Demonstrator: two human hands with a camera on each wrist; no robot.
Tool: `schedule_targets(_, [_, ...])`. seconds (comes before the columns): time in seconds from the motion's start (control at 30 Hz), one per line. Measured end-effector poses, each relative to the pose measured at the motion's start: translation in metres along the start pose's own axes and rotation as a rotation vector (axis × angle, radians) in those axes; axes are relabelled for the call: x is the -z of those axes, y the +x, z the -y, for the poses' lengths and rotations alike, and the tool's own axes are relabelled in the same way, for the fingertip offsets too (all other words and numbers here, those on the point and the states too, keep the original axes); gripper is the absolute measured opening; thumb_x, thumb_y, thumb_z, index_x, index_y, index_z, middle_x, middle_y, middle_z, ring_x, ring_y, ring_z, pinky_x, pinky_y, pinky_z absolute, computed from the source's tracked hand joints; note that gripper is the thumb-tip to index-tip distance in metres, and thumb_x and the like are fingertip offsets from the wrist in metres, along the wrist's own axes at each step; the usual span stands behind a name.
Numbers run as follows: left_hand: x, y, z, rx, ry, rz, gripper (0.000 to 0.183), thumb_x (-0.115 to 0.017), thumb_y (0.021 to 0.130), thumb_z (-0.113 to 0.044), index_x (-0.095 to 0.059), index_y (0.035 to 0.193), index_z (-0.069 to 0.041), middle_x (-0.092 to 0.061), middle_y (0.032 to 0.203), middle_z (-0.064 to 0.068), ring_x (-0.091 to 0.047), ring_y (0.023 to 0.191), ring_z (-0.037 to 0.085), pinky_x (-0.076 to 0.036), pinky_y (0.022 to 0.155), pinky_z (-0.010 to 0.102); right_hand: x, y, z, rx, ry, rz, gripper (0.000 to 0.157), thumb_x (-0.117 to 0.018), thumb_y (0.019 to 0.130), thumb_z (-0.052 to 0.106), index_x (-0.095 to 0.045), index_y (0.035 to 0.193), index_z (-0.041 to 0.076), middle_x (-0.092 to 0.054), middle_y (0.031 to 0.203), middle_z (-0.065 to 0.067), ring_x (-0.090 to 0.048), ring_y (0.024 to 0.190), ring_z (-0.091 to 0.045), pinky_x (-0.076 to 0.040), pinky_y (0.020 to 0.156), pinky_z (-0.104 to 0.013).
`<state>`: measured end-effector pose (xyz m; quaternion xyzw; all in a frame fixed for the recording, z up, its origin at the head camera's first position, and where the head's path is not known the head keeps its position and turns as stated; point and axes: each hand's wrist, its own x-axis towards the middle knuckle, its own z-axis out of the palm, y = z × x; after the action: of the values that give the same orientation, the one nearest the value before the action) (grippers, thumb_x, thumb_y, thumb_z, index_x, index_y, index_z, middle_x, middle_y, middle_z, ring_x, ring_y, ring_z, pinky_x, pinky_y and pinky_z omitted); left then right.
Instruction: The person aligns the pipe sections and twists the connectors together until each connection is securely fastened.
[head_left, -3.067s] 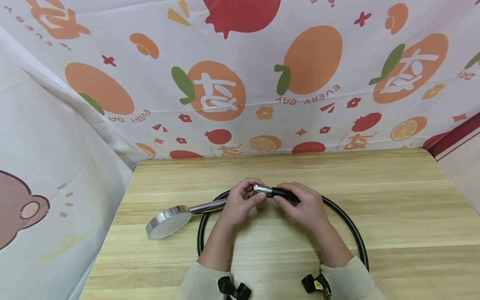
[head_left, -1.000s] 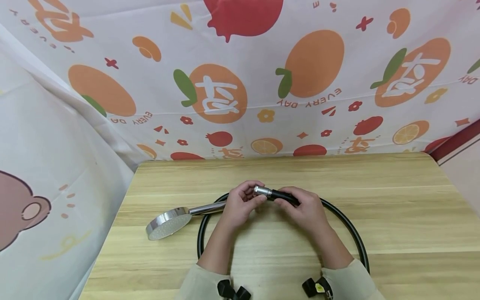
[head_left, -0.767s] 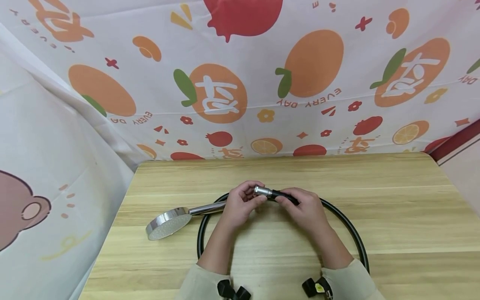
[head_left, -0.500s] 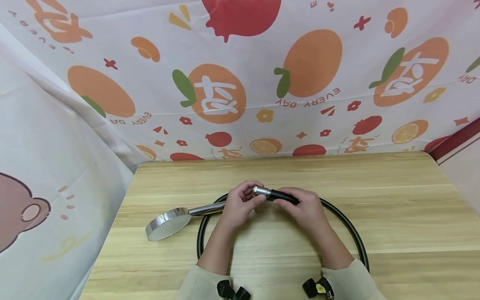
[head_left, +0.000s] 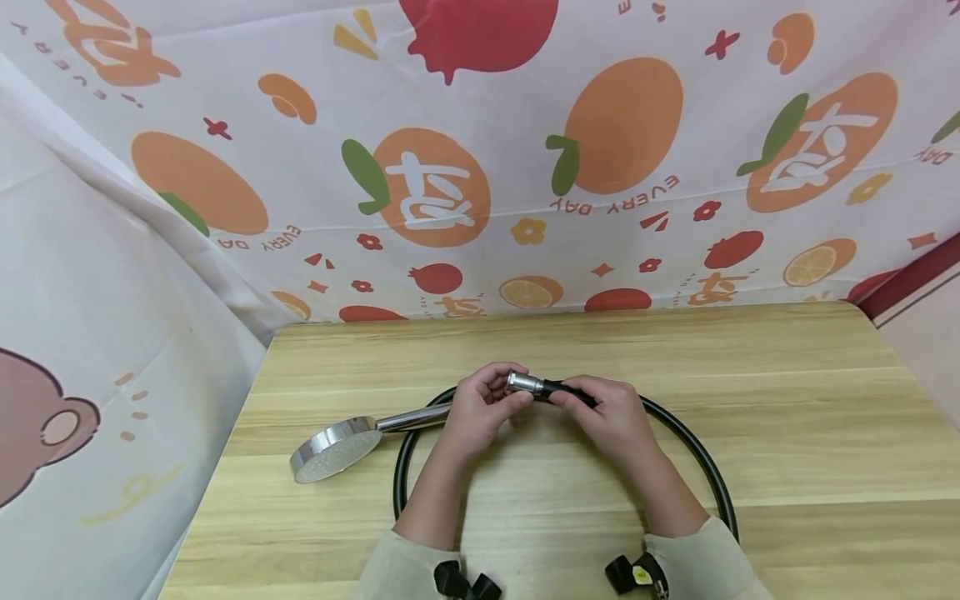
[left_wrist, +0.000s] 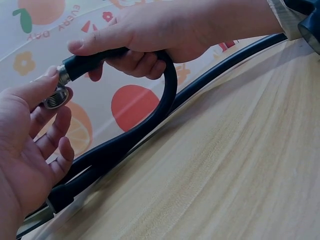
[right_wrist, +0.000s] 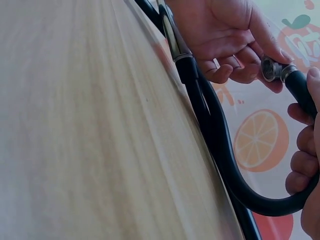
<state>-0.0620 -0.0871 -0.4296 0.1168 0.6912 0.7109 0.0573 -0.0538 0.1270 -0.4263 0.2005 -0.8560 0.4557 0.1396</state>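
Between thumb and fingers, my left hand point(head_left: 476, 410) pinches the silver threaded nut point(head_left: 522, 381) at the end of a black shower hose point(head_left: 693, 442). Right behind that nut, my right hand point(head_left: 611, 417) grips the hose, its fingers curled round it in the left wrist view. The nut's open threaded mouth point(right_wrist: 270, 69) shows in the right wrist view, with nothing screwed into it. A chrome shower head point(head_left: 337, 448) lies to the left of my left hand, its handle point(head_left: 415, 417) running behind that hand. The handle's end meets a black hose section point(right_wrist: 187, 69).
The hose loops round both forearms on the wooden table point(head_left: 810, 433). A fruit-print cloth point(head_left: 525, 167) hangs along the table's back edge, and a white cloth point(head_left: 150, 333) hangs on the left. Black wrist devices point(head_left: 468, 582) sit at the sleeves.
My right thumb and fingertips shift slightly along the hose, left and then back right. My left hand stays on the nut, and the shower head lies practically still.
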Motion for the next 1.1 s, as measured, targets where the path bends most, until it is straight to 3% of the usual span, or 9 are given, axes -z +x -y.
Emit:
schedule_targets(0.27, [0.0012,0.0010,0.0016,0.003,0.010,-0.010,0.027,-0.073,0.089,-0.008,-0.064,0.113,-0.003,-0.070,0.096,0.003,-0.062,0.079,0.011,-0.051,0.063,0.021,-0.0016,-0.0002,0.0008,-0.028,0.077,-0.003,0.021,-0.082,0.080,0.027,-0.074,0.096,0.015,-0.074,0.086,0.004,-0.061,0.069,-0.006,-0.053,0.059,-0.022])
schedule_targets(0.47, [0.0004,0.0012,0.0006,-0.007,0.000,0.003,0.028,-0.073,0.089,-0.009,-0.063,0.114,-0.003,-0.070,0.097,0.003,-0.062,0.079,0.012,-0.051,0.062,0.020,-0.0011,0.0001,0.0004,-0.027,0.039,-0.002,0.014,-0.079,0.084,0.026,-0.075,0.093,0.016,-0.072,0.080,0.006,-0.057,0.063,-0.004,-0.050,0.055,-0.021])
schedule_targets(0.77, [0.0018,0.0012,0.0004,-0.012,0.012,-0.007,0.027,-0.072,0.089,-0.006,-0.062,0.114,0.000,-0.069,0.095,0.000,-0.061,0.078,0.010,-0.050,0.063,0.019,-0.0033,-0.0012,0.0002,0.017,0.100,-0.037,0.027,-0.084,0.078,0.021,-0.072,0.102,0.017,-0.074,0.094,0.004,-0.065,0.077,-0.007,-0.057,0.065,-0.024])
schedule_targets(1.1, [0.0013,0.0007,0.0002,-0.009,-0.012,-0.007,0.027,-0.073,0.089,-0.008,-0.063,0.113,-0.002,-0.070,0.095,-0.001,-0.060,0.078,0.009,-0.049,0.062,0.018,-0.0030,-0.0006,0.0001,0.013,0.082,-0.025,0.020,-0.082,0.081,0.024,-0.074,0.099,0.017,-0.074,0.091,0.005,-0.064,0.074,-0.006,-0.056,0.063,-0.023])
